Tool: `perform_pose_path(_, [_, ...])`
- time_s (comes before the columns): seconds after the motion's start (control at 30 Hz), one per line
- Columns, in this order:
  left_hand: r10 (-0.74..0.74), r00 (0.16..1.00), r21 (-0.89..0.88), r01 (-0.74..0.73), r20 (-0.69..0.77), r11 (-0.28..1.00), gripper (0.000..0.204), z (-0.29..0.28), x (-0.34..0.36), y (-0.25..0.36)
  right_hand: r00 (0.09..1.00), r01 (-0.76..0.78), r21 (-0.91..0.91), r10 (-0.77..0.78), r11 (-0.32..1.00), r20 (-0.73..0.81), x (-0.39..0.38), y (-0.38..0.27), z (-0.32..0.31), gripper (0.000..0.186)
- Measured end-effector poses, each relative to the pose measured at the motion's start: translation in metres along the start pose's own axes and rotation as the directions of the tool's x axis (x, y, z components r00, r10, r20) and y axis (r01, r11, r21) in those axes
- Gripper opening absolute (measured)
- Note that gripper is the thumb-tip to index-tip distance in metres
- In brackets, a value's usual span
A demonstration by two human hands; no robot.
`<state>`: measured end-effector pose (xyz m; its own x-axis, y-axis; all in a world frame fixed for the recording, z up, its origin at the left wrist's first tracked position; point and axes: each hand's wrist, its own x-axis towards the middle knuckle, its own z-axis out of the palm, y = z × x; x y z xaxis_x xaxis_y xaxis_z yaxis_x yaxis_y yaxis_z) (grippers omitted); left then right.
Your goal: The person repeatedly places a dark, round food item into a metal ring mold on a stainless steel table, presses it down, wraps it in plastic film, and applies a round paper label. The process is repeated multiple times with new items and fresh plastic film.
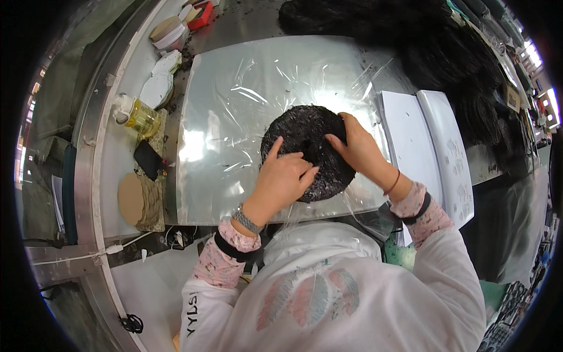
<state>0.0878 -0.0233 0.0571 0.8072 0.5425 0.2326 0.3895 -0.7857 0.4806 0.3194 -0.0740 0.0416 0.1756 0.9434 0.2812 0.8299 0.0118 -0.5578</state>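
A round black disc with a rough, flaky surface, which looks like dried seaweed [305,125], lies on clear plastic film [226,126] in front of me. My left hand [282,179] rests on the disc's near left part, index finger stretched out and the other fingers loosely bent and apart. With my right hand [362,151] I grip the disc's right edge, thumb on top and the fingers along the rim. The fingers' undersides are hidden.
Dark seaweed-like stacks [469,56] fill the far right. White printed sheets [419,135] lie right of the film. Along the left edge stand a yellow bottle with a white cap [143,118], brown round cards [138,199] and a black flat object [149,158]. A red box [202,16] sits at the back left.
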Motion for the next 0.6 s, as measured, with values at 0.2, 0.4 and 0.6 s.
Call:
perform_pose_path(0.2, [-0.003, 0.999, -0.010, 0.004, 0.046, 1.000, 0.023, 0.000, 0.002, 0.001, 0.840, 0.541, -0.152, -0.522, 0.827, 0.148, 0.016, -0.036, 0.007, 0.033])
perform_pose_path(0.4, [0.045, 0.995, -0.033, -0.048, -0.084, 0.998, 0.018, 0.014, -0.001, -0.009, 0.882, 0.439, -0.093, -0.409, 0.894, 0.233, 0.014, -0.020, 0.027, 0.039])
perform_pose_path(0.6, [0.085, 0.974, -0.108, -0.110, -0.211, 0.988, 0.021, -0.010, -0.021, -0.014, 0.763, 0.575, -0.080, -0.498, 0.814, 0.411, 0.007, -0.021, 0.022, 0.060])
